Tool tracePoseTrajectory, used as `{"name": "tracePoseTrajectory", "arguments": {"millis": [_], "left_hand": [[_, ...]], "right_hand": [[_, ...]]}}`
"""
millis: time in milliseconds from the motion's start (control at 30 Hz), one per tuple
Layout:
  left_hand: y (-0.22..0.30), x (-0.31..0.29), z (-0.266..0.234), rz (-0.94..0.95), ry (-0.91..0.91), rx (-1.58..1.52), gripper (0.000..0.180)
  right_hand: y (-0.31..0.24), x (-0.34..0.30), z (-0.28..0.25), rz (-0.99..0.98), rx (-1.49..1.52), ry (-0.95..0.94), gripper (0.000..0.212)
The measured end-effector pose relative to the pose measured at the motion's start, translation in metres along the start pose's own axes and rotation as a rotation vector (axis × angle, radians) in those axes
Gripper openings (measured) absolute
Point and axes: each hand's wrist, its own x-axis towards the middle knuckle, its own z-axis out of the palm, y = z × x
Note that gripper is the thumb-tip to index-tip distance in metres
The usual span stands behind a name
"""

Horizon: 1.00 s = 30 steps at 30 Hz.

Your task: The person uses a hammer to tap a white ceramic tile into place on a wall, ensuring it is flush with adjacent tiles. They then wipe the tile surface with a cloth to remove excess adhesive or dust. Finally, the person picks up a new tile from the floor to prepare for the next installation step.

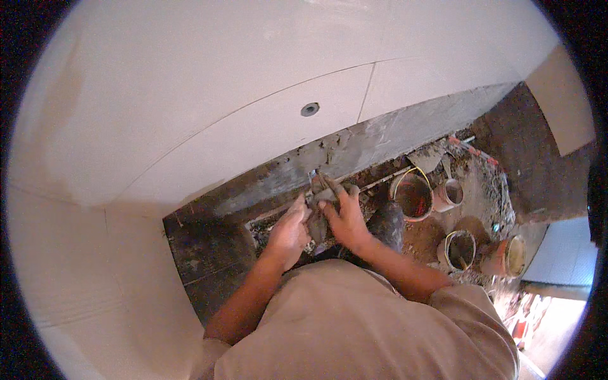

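Note:
My left hand (pixel 290 233) and my right hand (pixel 347 220) are close together in front of my body, fingers closed. Between them is a grey, mortar-smeared thing (pixel 318 218) whose kind I cannot make out. The right fingers curl over its upper part, with the thumb against it. Along its other side press the left fingers, partly hidden. Just past the fingertips, low on the wall, runs a strip of rough grey mortar (pixel 285 172).
Above the strip rises a pale tiled wall (pixel 240 136) with a round grey pipe fitting (pixel 310 109). Buckets stand to my right on the dirty floor: a large one (pixel 412 195), a smaller one (pixel 449 194) and others nearer. A dark boot (pixel 386 227) shows beside my right arm.

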Motion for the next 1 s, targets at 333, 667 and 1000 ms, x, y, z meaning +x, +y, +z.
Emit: {"name": "tracePoseTrajectory", "arguments": {"millis": [333,667,1000], "left_hand": [[-0.004,-0.039,-0.106,0.163,0.253,0.318,0.047],[-0.022,-0.087,-0.155,0.442,0.66,0.63,0.022],[0.009,-0.178,-0.139,0.824,1.145,0.516,0.023]], "right_hand": [[-0.012,0.123,0.037,0.087,0.264,0.713,0.045],[-0.117,0.033,0.072,0.394,1.119,-0.717,0.046],[-0.154,0.036,0.213,-0.322,0.476,-0.643,0.056]]}}
